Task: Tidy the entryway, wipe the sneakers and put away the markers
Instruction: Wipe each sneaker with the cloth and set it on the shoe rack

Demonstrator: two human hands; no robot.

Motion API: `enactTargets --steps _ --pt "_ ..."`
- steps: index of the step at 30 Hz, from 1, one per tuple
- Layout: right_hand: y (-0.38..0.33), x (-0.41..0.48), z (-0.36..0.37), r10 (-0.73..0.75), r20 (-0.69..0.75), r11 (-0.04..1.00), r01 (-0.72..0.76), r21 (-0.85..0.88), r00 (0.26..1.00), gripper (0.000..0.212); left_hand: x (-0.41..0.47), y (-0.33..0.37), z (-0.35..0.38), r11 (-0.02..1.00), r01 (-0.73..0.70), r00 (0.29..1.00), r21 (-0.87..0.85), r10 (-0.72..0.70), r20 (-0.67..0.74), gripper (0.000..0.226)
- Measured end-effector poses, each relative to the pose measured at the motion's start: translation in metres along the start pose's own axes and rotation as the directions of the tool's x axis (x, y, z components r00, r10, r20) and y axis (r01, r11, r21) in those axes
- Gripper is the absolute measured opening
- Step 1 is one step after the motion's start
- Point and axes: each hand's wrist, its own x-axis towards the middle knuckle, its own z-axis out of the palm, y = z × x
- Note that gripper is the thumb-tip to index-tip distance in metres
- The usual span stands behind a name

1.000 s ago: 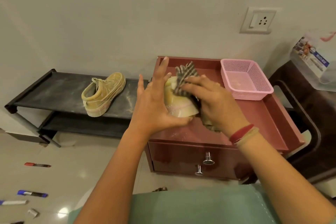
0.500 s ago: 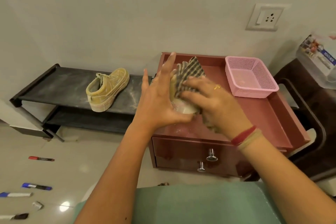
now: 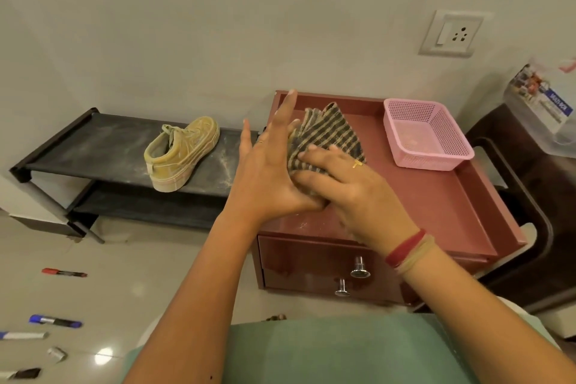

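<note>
Over the left rear part of the red cabinet (image 3: 436,206) top, a striped brown-and-cream cloth (image 3: 327,134) fans out between the two hands. The sneaker under it is almost wholly hidden. The left hand (image 3: 268,174) is flat, fingers straight and pointing up, its palm set against the covered shoe from the left. The right hand (image 3: 352,187) lies over the cloth with its fingers stretched out, pressing it down; its thumb cannot be seen. A second sneaker (image 3: 182,153), yellowish and dusty, with pale streaks on its side and a thick sole, stands on the right part of the black shoe rack (image 3: 93,146) top shelf, toe toward the wall. A pink mesh basket (image 3: 433,162) sits at the cabinet top's rear right corner. On the floor at the left lie a red marker (image 3: 64,273), a blue marker (image 3: 55,320) and a black marker (image 3: 21,373), well apart from the rack. Half a second ago a pale patch of the held sneaker showed below the cloth; now cloth and hands cover it. The rack sneaker and markers lie as before.
</note>
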Motion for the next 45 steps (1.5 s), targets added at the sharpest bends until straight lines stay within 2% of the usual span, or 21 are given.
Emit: enactTargets --steps 3,4,8,10,13,15,18,19,20,22,23,24,27,28,31,32,35,39,43,45 --pt "0.024 0.005 -0.008 0.217 -0.056 0.976 -0.218 -0.013 0.975 0.034 0.000 0.004 0.002 1.000 0.002 1.000 0.006 -0.002 0.002 0.128" --pt "0.023 0.005 -0.008 0.250 -0.063 0.968 -0.250 0.000 0.966 0.034 0.001 0.004 0.001 1.000 0.000 1.000 0.013 0.000 0.003 0.128" --pt "-0.003 0.000 0.000 0.045 -0.018 0.998 -0.045 0.038 0.999 0.035 -0.001 -0.001 -0.002 1.000 0.002 1.000 0.006 -0.002 -0.012 0.126" --pt "0.015 0.002 -0.004 0.154 -0.013 0.986 -0.152 0.066 0.988 0.035 -0.002 0.000 -0.001 1.000 0.005 1.000 0.002 -0.005 0.001 0.127" --pt "0.048 -0.002 -0.006 0.402 0.011 0.911 -0.401 0.095 0.916 0.048 -0.002 0.002 -0.002 1.000 0.002 1.000 0.013 -0.002 0.000 0.127" --pt "0.054 -0.005 -0.008 0.479 -0.046 0.862 -0.460 0.215 0.876 0.051 -0.001 0.001 -0.004 1.000 -0.011 1.000 0.024 0.011 -0.002 0.125" --pt "0.047 0.004 -0.015 0.591 -0.222 0.785 -0.490 0.379 0.775 0.051 -0.001 -0.005 -0.004 0.993 -0.060 0.998 0.102 0.060 0.007 0.117" --pt "0.042 0.007 -0.016 0.580 -0.241 0.789 -0.463 0.405 0.778 0.049 -0.002 -0.006 -0.004 0.990 -0.069 0.998 0.122 0.069 0.008 0.116" --pt "0.034 0.009 -0.015 0.526 -0.232 0.818 -0.412 0.401 0.818 0.046 -0.003 -0.007 -0.005 0.989 -0.073 0.997 0.130 0.072 0.007 0.117" --pt "0.015 0.007 -0.007 0.323 -0.137 0.912 -0.269 0.309 0.936 0.040 -0.008 -0.008 -0.007 0.990 -0.069 0.998 0.119 0.070 0.001 0.120" --pt "0.013 0.005 -0.001 0.245 -0.078 0.942 -0.218 0.256 0.966 0.039 -0.010 -0.010 -0.009 0.992 -0.060 0.998 0.110 0.060 -0.002 0.122" --pt "0.017 0.006 0.004 0.240 -0.033 0.946 -0.226 0.233 0.970 0.040 -0.012 -0.012 -0.011 0.994 -0.042 0.999 0.100 0.043 -0.007 0.123" --pt "0.028 0.016 0.007 0.417 0.003 0.874 -0.401 0.274 0.909 0.050 -0.014 -0.015 -0.018 0.998 0.024 0.999 0.055 -0.022 -0.030 0.126" --pt "0.023 0.016 0.007 0.399 -0.003 0.877 -0.381 0.294 0.917 0.049 -0.015 -0.016 -0.020 0.999 0.025 0.999 0.041 -0.024 -0.032 0.125" --pt "-0.002 0.013 0.010 0.206 0.020 0.924 -0.201 0.324 0.978 0.043 -0.015 -0.019 -0.020 0.999 -0.006 1.000 0.043 0.007 -0.023 0.118" --pt "0.000 0.014 0.012 0.214 0.021 0.921 -0.209 0.329 0.977 0.042 -0.015 -0.019 -0.020 0.998 -0.010 1.000 0.065 0.011 -0.018 0.116" --pt "0.020 0.018 0.015 0.390 -0.014 0.868 -0.362 0.339 0.921 0.046 -0.017 -0.022 -0.021 0.993 0.008 1.000 0.120 -0.007 -0.011 0.109" --pt "0.012 0.007 0.017 0.282 0.012 0.903 -0.269 0.335 0.959 0.043 -0.021 -0.027 -0.025 0.987 -0.016 1.000 0.163 0.017 -0.005 0.100" --pt "0.029 0.009 0.030 0.467 0.032 0.836 -0.453 0.311 0.884 0.048 -0.022 -0.028 -0.027 0.985 -0.010 1.000 0.172 0.006 0.024 0.094" --pt "0.025 0.007 0.035 0.435 0.045 0.859 -0.430 0.278 0.899 0.043 -0.024 -0.031 -0.030 0.975 -0.007 0.998 0.221 -0.006 0.059 0.088"
